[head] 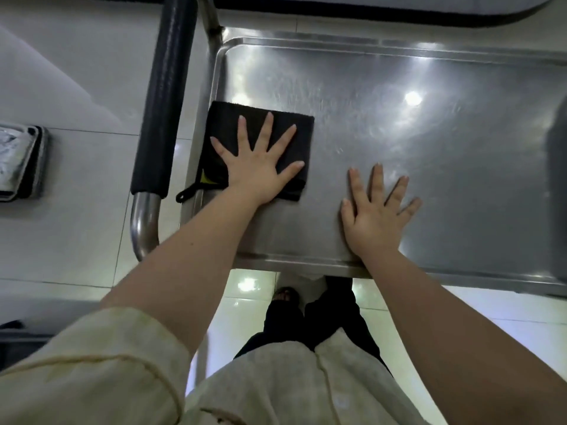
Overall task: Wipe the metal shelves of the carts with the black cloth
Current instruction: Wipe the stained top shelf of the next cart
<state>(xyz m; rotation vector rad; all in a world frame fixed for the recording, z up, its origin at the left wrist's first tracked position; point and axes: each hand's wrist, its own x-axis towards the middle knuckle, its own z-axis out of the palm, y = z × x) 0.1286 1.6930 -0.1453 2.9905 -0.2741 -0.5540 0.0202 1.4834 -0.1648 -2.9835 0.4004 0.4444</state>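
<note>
A folded black cloth (221, 130) with a yellow tag and a small loop lies at the left edge of the cart's top metal shelf (429, 133). My left hand (260, 161) presses flat on the cloth, fingers spread and straight. My right hand (376, 213) rests flat on the bare steel near the shelf's front rim, fingers spread, apart from the cloth. The shelf is shiny with light glare and faint wipe streaks.
The cart's push handle (164, 102), black padded on a steel tube, runs along the left side. A stack of dark trays (23, 164) sits on the tiled floor at far left. A dark-edged surface (368, 7) lies beyond the cart. My legs and feet stand below the front rim.
</note>
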